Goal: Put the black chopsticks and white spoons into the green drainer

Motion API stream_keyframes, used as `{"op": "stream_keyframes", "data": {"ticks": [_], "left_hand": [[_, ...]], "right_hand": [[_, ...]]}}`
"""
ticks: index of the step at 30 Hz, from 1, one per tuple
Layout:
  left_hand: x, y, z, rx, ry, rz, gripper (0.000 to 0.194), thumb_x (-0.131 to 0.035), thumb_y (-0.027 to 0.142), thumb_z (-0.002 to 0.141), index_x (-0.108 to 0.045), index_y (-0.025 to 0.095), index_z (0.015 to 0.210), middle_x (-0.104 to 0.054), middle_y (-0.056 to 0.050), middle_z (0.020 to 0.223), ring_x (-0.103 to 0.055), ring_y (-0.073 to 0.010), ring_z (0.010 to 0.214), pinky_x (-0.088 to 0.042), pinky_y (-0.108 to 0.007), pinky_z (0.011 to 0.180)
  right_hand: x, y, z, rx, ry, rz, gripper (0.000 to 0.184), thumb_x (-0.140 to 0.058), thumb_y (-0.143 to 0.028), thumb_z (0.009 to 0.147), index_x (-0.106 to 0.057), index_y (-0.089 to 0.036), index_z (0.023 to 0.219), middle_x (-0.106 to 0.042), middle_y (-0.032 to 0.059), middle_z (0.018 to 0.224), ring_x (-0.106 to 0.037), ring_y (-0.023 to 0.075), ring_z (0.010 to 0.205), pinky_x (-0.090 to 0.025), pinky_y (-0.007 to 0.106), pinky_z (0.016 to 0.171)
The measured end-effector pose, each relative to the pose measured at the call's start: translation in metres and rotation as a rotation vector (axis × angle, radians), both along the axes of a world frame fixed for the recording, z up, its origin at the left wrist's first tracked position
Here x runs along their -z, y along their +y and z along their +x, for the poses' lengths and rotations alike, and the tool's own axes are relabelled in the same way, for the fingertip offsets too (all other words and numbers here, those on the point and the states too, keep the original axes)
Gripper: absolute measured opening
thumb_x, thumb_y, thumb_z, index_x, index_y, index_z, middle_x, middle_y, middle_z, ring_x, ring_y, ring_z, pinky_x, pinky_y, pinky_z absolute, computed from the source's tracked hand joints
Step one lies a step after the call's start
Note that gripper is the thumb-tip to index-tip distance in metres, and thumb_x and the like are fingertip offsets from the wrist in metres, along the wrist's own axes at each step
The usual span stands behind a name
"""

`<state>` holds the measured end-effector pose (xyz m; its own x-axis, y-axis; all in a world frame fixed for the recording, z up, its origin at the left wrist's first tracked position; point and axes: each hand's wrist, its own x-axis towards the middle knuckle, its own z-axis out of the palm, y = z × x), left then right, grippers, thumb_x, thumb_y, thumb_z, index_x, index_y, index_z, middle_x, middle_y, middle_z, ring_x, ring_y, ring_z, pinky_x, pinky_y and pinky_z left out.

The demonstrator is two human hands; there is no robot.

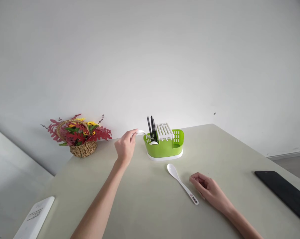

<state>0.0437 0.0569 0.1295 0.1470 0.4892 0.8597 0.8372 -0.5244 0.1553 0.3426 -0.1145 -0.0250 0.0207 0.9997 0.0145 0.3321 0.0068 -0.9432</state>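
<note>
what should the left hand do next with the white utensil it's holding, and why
Probably lower the white utensil slightly into the green holder: the left hand grips one end, while the other end is at the holder's left side, by the black chopsticks. Whether it already rests there is hard to tell.

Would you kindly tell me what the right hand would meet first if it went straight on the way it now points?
Most likely the white spoon on the table, near its bowl; the right hand might pass over it, since its height above the table is unclear.
</note>
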Motion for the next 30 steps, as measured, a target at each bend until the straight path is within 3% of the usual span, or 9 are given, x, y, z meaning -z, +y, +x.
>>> {"op": "stream_keyframes", "data": {"ticks": [9, 18, 22, 24, 27, 30], "left_hand": [[0.039, -0.007, 0.007, 0.07, 0.121, -0.081, 0.02, -0.057, 0.032, 0.1, -0.074, 0.031, 0.108, -0.081, 0.0, 0.091, -0.073, -0.0151, 0.069, -0.045, -0.025, 0.059], [0.043, -0.02, 0.014, 0.066, 0.137, -0.241, 0.023, -0.059, 0.028, 0.098, -0.067, 0.031, 0.119, -0.078, -0.001, 0.108, -0.069, -0.0143, 0.065, -0.047, -0.025, 0.058], [0.052, -0.042, 0.015, 0.131, 0.048, -0.183, 0.033, -0.053, 0.029, 0.1, -0.055, 0.027, 0.132, -0.065, -0.01, 0.131, -0.062, -0.0085, 0.057, -0.048, -0.024, 0.054], [0.062, -0.056, 0.022, 0.191, 0.025, -0.194, 0.027, -0.048, 0.031, 0.102, -0.055, 0.024, 0.127, -0.064, -0.012, 0.126, -0.061, -0.0076, 0.057, -0.047, -0.023, 0.053], [0.079, -0.073, 0.042, 0.275, 0.201, -0.376, 0.022, -0.043, 0.035, 0.104, -0.057, 0.024, 0.116, -0.067, -0.007, 0.109, -0.062, -0.01, 0.059, -0.047, -0.024, 0.053], [0.092, -0.079, 0.069, 0.185, 0.386, -0.589, 0.033, -0.05, 0.046, 0.101, -0.056, 0.021, 0.12, -0.066, -0.01, 0.111, -0.07, -0.0202, 0.079, -0.05, -0.028, 0.059]], "right_hand": [[0.001, 0.0, 0.0, -0.011, -0.019, 0.011, 0.049, -0.046, -0.067, 0.094, -0.064, -0.022, 0.089, -0.041, -0.004, 0.065, -0.038, 0.0139, 0.062, -0.033, 0.027, 0.058], [0.0, -0.002, -0.002, 0.003, -0.029, 0.007, 0.048, -0.045, -0.067, 0.094, -0.063, -0.023, 0.088, -0.04, -0.0047, 0.063, -0.039, 0.0145, 0.061, -0.034, 0.028, 0.058], [0.001, -0.001, -0.002, 0.011, -0.046, -0.007, 0.046, -0.046, -0.065, 0.094, -0.063, -0.023, 0.088, -0.04, -0.004, 0.065, -0.038, 0.0148, 0.062, -0.033, 0.028, 0.059], [0.001, -0.002, -0.002, 0.013, -0.048, -0.006, 0.045, -0.046, -0.064, 0.095, -0.064, -0.023, 0.087, -0.039, -0.0038, 0.065, -0.037, 0.015, 0.063, -0.032, 0.028, 0.059], [0.001, -0.003, -0.004, 0.021, -0.043, -0.012, 0.044, -0.047, -0.063, 0.095, -0.064, -0.023, 0.087, -0.039, -0.0039, 0.066, -0.036, 0.0149, 0.064, -0.031, 0.028, 0.059], [0.001, -0.003, -0.005, 0.029, -0.048, -0.026, 0.046, -0.045, -0.065, 0.095, -0.063, -0.023, 0.088, -0.041, -0.0036, 0.067, -0.037, 0.0149, 0.064, -0.031, 0.028, 0.06]]}}
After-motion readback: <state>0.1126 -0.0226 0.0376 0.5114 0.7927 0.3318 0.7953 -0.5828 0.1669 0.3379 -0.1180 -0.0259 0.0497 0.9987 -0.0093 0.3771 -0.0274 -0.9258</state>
